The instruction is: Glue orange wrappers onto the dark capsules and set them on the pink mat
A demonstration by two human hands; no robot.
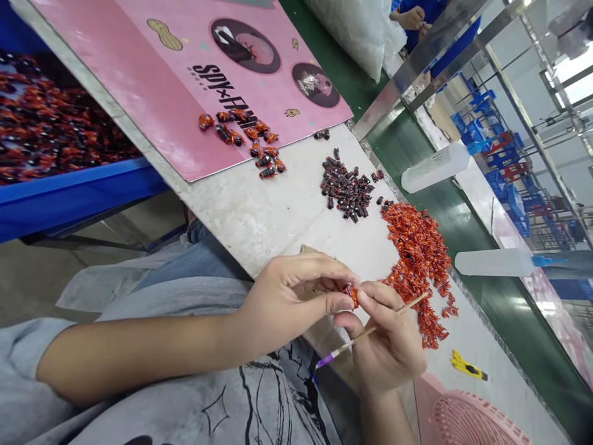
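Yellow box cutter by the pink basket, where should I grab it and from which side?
Pinch the yellow handle of the box cutter around its middle, coming down from above. It lies flat on the white bench, so its long sides are free. Avoid the dark end, which may hold the blade.

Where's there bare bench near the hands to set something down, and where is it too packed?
Bare bench lies between the pink printed mat, the pile of dark pieces and the left hand. A smaller patch sits between the heap of red pieces and the yellow utility knife. Crowded: both piles, plus the cluster of mixed pieces on the mat.
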